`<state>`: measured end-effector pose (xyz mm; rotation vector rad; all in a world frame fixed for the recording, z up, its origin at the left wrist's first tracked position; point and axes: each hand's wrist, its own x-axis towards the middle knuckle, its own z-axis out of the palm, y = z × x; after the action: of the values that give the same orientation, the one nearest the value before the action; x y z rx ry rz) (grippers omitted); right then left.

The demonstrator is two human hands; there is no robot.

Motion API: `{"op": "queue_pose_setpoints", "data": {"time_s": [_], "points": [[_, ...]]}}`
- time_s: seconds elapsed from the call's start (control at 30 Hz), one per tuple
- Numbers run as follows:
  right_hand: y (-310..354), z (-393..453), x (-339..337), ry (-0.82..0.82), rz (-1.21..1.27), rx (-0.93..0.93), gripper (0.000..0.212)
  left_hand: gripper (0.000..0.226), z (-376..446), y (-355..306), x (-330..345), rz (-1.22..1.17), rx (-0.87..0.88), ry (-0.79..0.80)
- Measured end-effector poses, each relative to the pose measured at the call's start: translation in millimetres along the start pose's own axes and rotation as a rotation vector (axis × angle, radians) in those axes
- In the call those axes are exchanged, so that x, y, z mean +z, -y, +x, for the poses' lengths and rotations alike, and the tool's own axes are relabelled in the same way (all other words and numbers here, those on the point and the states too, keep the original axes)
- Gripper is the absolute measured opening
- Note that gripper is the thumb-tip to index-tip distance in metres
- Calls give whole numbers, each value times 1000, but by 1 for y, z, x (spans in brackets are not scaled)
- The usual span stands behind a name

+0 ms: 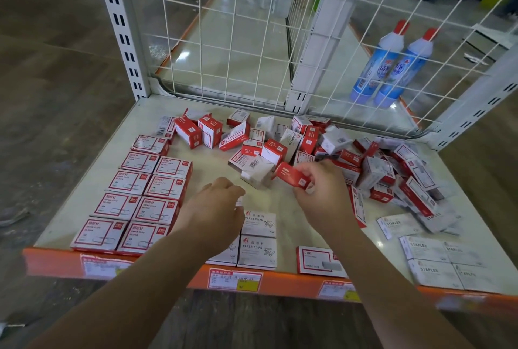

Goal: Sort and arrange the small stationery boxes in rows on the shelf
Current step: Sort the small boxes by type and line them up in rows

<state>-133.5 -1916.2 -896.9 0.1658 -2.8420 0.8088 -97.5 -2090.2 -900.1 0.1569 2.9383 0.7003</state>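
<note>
My right hand (pixel 322 191) grips a small red box (pixel 291 175) just above the shelf (pixel 213 169), near its middle. My left hand (pixel 215 205) hangs over the shelf with fingers curled around a small white box, mostly hidden under the hand. Two rows of red-and-white paper clip boxes (pixel 140 194) lie flat on the left. White paper clip boxes (pixel 259 236) sit by the front edge under my left wrist. A loose heap of mixed boxes (pixel 322 149) covers the back and right. White staples boxes (pixel 443 261) lie at the front right.
A white wire grid (pixel 252 40) closes the back of the shelf. Two blue bottles with red caps (pixel 392 68) stand behind the grid at the right. An orange front rail (pixel 280 281) carries price labels. A single red-bordered box (pixel 319 261) lies at the front.
</note>
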Motion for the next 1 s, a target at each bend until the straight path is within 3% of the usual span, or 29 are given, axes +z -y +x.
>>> {"op": "queue_pose_setpoints", "data": {"time_s": [0.2, 0.37, 0.47, 0.57, 0.7, 1.0], "points": [[11, -23, -13, 89, -9, -165, 18, 43, -2, -6, -5, -253, -88, -43], [11, -40, -14, 154, 7, -225, 21, 56, -3, -8, -9, -360, -70, 65], [15, -46, -12, 168, 21, -236, 26, 47, -6, -12, -11, -453, -71, 156], [16, -50, -9, 172, 25, -217, 39, 33, -8, -13, -13, -559, -88, 179], [9, -50, -13, 234, 91, -127, 38, 39, -7, -10, -13, -680, -135, 141], [0, -40, -25, 512, 277, 34, 50, 41, -15, -7, -10, -658, -48, 116]]}}
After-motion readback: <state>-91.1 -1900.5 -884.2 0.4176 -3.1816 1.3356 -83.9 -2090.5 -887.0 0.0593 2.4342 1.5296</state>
